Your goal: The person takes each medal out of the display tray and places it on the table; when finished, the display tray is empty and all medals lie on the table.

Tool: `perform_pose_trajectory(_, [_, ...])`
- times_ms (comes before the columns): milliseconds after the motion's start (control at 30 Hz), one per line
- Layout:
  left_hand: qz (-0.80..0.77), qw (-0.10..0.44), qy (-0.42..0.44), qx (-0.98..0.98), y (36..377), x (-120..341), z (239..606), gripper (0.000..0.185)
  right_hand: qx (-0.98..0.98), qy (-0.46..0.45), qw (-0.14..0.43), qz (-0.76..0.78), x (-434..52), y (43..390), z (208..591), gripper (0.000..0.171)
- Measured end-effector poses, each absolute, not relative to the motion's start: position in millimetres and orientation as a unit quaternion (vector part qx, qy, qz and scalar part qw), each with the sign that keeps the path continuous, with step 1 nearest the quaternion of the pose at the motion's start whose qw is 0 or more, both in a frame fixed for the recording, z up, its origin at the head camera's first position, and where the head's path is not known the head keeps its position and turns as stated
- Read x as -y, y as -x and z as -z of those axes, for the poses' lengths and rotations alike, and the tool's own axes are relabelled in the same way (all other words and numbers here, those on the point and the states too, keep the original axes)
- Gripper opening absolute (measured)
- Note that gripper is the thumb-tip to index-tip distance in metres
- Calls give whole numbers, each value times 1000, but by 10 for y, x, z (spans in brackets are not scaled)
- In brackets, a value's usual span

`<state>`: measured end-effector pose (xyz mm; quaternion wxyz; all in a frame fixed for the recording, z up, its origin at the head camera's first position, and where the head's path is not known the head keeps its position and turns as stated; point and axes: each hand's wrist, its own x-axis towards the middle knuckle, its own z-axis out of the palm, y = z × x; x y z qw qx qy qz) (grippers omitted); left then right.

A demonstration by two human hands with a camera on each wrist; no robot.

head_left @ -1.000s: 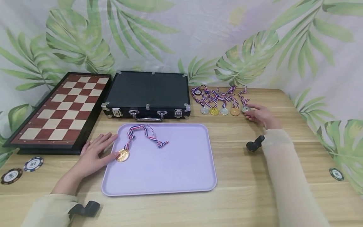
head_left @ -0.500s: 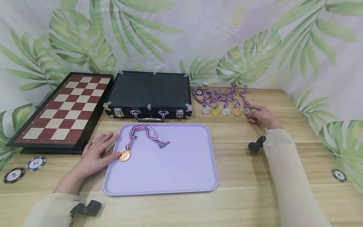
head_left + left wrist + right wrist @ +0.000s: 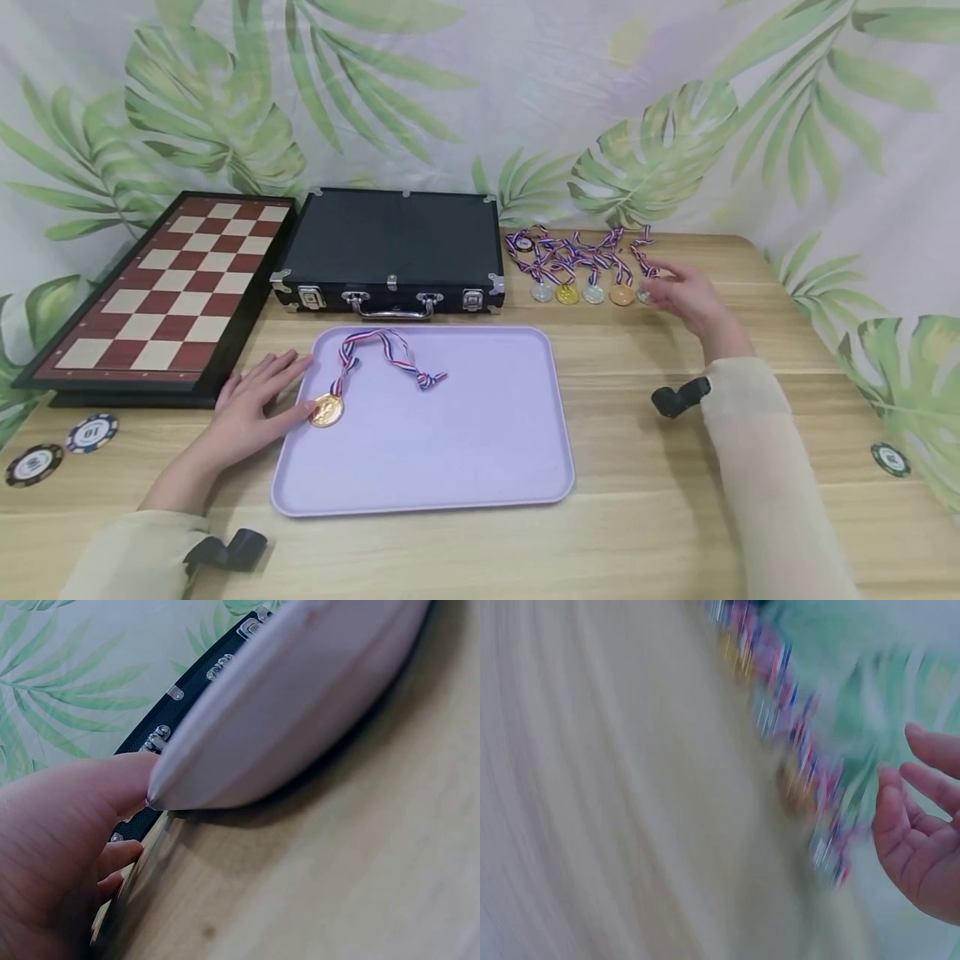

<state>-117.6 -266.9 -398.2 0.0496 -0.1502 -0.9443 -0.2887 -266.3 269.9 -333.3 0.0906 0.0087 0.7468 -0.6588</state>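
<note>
My left hand [image 3: 258, 404] rests at the left edge of the lilac tray [image 3: 450, 450], fingers spread and extended. Its thumb reaches over the rim to a gold medal [image 3: 327, 410], whose striped ribbon [image 3: 386, 340] trails across the tray. In the left wrist view, the thumb [image 3: 112, 787] lies against the tray's rim [image 3: 262, 757]. At the back right, my right hand [image 3: 693, 304] hovers over a silver medal [image 3: 642, 297], partly covering it. The right wrist view shows that hand [image 3: 922, 832] with loosely bent fingers and nothing held, right of the blurred row of medals.
Several medals, among them a bronze one [image 3: 621, 295] and a yellow-gold one [image 3: 567, 294], lie in a row with tangled ribbons. A black case [image 3: 393, 237] stands behind the tray, beside a chessboard [image 3: 172, 287]. Poker chips [image 3: 92, 433] lie on the wooden table [image 3: 615, 533].
My right hand has let go of the silver medal at the row's right end and risen slightly from it. The left hand has stayed at the tray and gold medal.
</note>
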Motion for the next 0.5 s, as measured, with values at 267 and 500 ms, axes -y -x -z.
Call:
perform_pose_trajectory(267, [288,37,139,947,1171,2675,3974,61,-727,147,62,668,-1599,2367,2994,45])
perform_pose_trajectory(500, [292,48,151,943,1169,2681,3987,60,-709,201,134,662,-526,2025,3026,41])
